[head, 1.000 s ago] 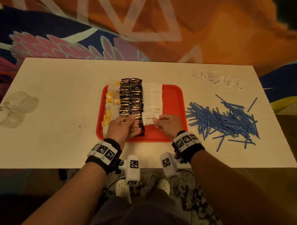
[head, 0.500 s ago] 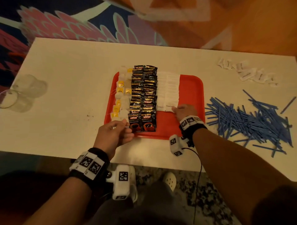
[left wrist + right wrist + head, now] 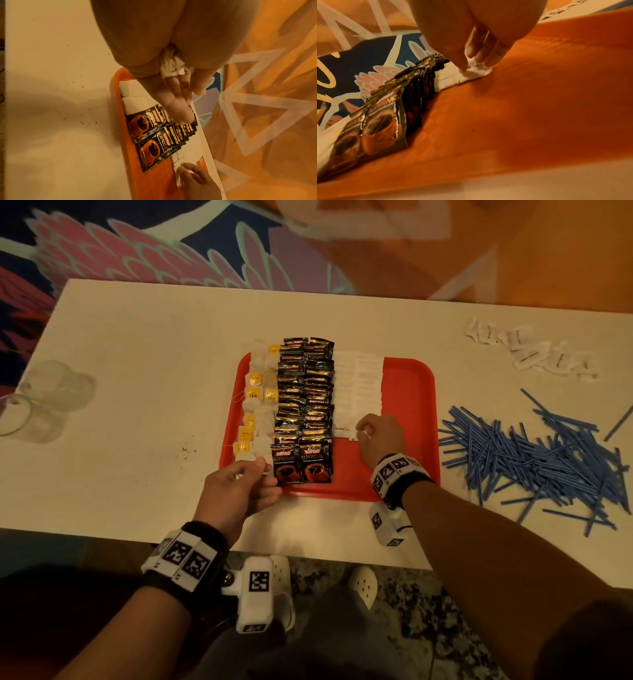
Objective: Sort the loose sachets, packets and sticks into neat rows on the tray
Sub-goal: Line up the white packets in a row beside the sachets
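Note:
A red tray (image 3: 407, 405) holds tea bags (image 3: 257, 405) on its left, two columns of black coffee sachets (image 3: 305, 405) and two columns of white sugar sachets (image 3: 358, 385). My right hand (image 3: 363, 433) pinches a white sugar sachet (image 3: 477, 69) lying at the near end of the white columns. By the tray's front left corner, my left hand (image 3: 263, 474) is beside the nearest coffee sachet. Its palm grips a small bunch of crumpled white sachets (image 3: 173, 65).
A pile of blue sticks (image 3: 534, 453) lies on the white table right of the tray. Loose white sachets (image 3: 527, 350) lie at the back right. Clear plastic cups (image 3: 41, 402) lie at the far left. The table's front edge runs just behind my wrists.
My left hand has drawn back from the coffee row to the tray's front left corner. My right hand has slid the white sachet up against the white columns. The head view shifted.

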